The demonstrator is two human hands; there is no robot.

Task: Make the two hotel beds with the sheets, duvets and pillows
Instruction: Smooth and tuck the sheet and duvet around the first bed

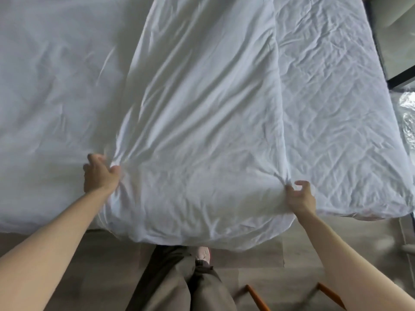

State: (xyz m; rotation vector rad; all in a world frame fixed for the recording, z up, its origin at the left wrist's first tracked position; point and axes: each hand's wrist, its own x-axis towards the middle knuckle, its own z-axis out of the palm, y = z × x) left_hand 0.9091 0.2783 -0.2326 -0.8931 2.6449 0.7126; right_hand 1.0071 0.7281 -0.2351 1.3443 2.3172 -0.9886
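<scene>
The left hand [100, 176] has its fingers [94, 159] curled round a bunched edge of the wrinkled white cotton sheet [202, 131]. The right hand [301, 199] pinches the opposite edge. The sheet's long axis runs straight away from both sets of fingers, over the quilted white mattress [336, 97]. Both hands sit about equally near, so the next move is probably an even pull.
</scene>
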